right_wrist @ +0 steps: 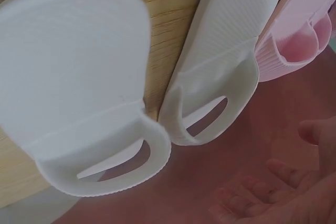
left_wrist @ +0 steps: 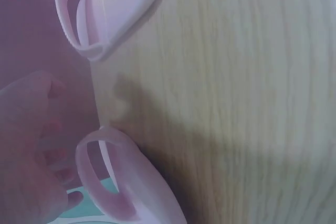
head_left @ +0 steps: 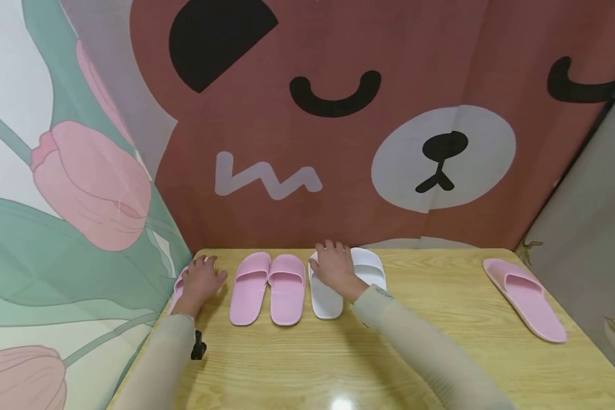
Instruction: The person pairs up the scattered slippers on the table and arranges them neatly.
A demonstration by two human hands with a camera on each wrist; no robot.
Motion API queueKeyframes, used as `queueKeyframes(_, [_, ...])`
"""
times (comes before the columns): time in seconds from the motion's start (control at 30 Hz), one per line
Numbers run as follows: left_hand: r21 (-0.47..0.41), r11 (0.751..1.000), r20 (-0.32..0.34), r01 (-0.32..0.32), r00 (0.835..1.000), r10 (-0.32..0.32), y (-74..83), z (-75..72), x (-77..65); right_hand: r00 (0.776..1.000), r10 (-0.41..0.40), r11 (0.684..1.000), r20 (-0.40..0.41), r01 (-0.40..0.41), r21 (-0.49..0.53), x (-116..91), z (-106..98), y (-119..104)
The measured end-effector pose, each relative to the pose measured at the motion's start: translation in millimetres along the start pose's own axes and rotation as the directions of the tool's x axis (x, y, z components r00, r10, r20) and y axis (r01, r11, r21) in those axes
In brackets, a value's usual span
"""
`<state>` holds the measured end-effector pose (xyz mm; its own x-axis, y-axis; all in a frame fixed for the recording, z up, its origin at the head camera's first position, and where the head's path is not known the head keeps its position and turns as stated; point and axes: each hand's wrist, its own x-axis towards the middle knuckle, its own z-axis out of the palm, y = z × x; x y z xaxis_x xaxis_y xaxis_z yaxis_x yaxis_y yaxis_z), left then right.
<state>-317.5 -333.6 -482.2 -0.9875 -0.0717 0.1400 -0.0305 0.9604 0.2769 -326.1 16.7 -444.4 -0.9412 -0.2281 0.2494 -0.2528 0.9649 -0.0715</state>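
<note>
At the table's left edge, my left hand [head_left: 200,283] hovers with loosely bent fingers beside and partly over a single pink slipper [head_left: 178,289]. The left wrist view shows that slipper [left_wrist: 149,192] apart from the fingers. My right hand [head_left: 336,266] is over the left one of two white slippers [head_left: 328,304], hiding part of its strap. Its fingers are spread and grip nothing; the right wrist view shows them clear of both white slippers. The other white slipper [head_left: 369,266] stands close on the right. Two pink slippers [head_left: 248,296] lie side by side between my hands.
Another single pink slipper [head_left: 533,304] lies slanted near the right edge of the wooden table [head_left: 430,319]. A bear-print curtain [head_left: 266,131] hangs along the back, and a tulip-print cloth [head_left: 92,188] borders the left side. A small black object [head_left: 198,346] shows at my left wrist.
</note>
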Motion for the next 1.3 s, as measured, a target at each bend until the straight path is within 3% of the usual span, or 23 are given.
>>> queueKeyframes(0.37, [0.03,0.999,0.046,0.028,0.999,-0.03,-7.9,-2.9,0.4,1.0,0.013,1.0,-0.013,-0.013,0.002,-8.1,-4.1,20.5])
queueKeyframes(0.77, [-0.011,0.997,0.065,0.072,0.995,-0.071,-15.3,-0.6,-0.5,0.996,0.075,0.996,0.05,-0.077,0.035,-11.8,-4.7,45.6])
queueKeyframes(1.13, [-0.035,0.995,0.001,0.098,0.995,-0.098,-25.7,9.6,-2.8,0.995,0.095,0.993,0.013,-0.096,0.064,-20.4,-7.0,68.6])
queueKeyframes(1.3, [-0.02,0.998,-0.079,0.064,0.995,-0.065,-29.1,13.0,-5.0,0.992,0.122,0.991,0.018,-0.123,0.06,-23.1,-5.7,78.4])
